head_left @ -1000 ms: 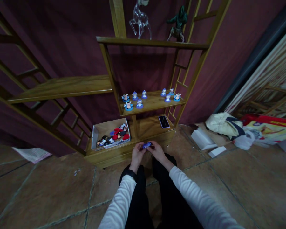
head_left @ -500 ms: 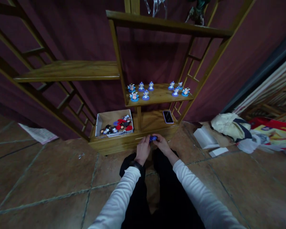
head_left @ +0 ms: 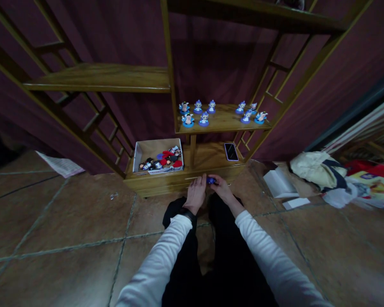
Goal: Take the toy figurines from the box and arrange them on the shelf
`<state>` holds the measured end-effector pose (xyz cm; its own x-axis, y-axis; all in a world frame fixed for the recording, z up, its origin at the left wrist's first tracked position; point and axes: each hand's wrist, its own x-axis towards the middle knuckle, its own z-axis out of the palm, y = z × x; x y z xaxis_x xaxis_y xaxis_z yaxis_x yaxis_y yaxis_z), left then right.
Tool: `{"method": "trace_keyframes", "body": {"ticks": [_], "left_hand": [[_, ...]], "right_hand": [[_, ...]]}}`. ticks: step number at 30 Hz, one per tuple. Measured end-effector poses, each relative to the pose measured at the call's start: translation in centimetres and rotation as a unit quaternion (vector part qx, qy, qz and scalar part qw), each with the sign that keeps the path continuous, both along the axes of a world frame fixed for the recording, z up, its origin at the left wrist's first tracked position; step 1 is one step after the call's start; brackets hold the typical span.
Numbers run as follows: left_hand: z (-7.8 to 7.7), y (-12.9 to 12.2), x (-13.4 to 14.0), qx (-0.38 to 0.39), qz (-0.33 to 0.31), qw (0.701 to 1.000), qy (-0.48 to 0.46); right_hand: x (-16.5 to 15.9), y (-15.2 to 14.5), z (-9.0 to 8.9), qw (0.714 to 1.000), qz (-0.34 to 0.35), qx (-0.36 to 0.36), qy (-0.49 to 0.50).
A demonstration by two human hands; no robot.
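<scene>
Close in front of the cabinet's drawer (head_left: 160,184), my two hands meet over a small purple-blue figurine piece (head_left: 210,181). My right hand (head_left: 223,190) pinches it between closed fingers. On its other side, my left hand (head_left: 196,191) has its fingers curled against the piece; the fingertips are partly hidden. Fingers cover much of the piece, so its exact shape cannot be made out. Beyond my hands, several little figurines with blue or purple bases stand in two groups on a wooden shelf (head_left: 222,123): a left group (head_left: 204,119) and a right group (head_left: 241,107).
Lower left on the cabinet sits an open cardboard box (head_left: 141,150) with red, black and purple figurine parts (head_left: 168,160). A phone (head_left: 231,152) lies on the bottom board at right. White boxes (head_left: 280,183) and bags (head_left: 318,170) are on the floor to the right.
The view has tilted down slightly, so the shelves appear higher. My hands stay together on the purple-blue piece, with the left fingers shifted a little around it.
</scene>
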<state>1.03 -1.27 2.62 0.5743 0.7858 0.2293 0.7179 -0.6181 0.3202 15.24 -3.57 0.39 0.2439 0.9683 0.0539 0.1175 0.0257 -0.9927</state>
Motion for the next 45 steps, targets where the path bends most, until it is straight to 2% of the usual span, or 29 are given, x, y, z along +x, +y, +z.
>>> {"method": "trace_keyframes", "body": {"ticks": [7, 13, 16, 20, 23, 26, 30, 33, 37, 45], "left_hand": [[-0.4, 0.4, 0.0, -0.066, -0.002, 0.996, -0.065], [-1.5, 1.5, 0.3, -0.148, 0.014, 0.968, -0.202], [-2.5, 2.3, 0.5, -0.205, 0.017, 0.931, -0.301], [-3.5, 3.2, 1.0, -0.318, 0.023, 0.862, -0.394], [-3.7, 3.5, 1.2, -0.377, -0.002, 0.817, -0.437], [-3.3, 3.6, 1.3, -0.42, -0.028, 0.791, -0.444], [-2.7, 3.6, 1.2, -0.447, -0.047, 0.784, -0.428], [-2.3, 3.6, 1.4, -0.468, -0.048, 0.771, -0.43], [-2.1, 3.7, 1.7, -0.492, -0.059, 0.737, -0.46], [-2.4, 4.5, 2.0, -0.506, -0.066, 0.722, -0.467]], "right_hand": [[0.0, -0.3, 0.4, 1.0, 0.0, 0.012, 0.006], [0.0, -0.1, -0.1, 1.0, -0.004, -0.005, 0.011], [0.2, 0.2, -0.7, 0.999, -0.036, -0.015, 0.004], [0.6, 0.3, -1.1, 0.993, -0.109, -0.041, -0.012], [0.7, 0.1, -0.6, 0.993, -0.082, -0.066, 0.045], [0.6, -0.2, 0.3, 0.986, -0.03, -0.079, 0.145], [0.5, -0.7, 1.4, 0.971, -0.042, -0.057, 0.227], [0.6, -0.8, 1.6, 0.966, -0.047, -0.053, 0.247], [0.7, -0.6, 1.5, 0.962, -0.06, -0.051, 0.26], [0.7, -0.5, 0.8, 0.952, -0.098, -0.049, 0.286]]}}
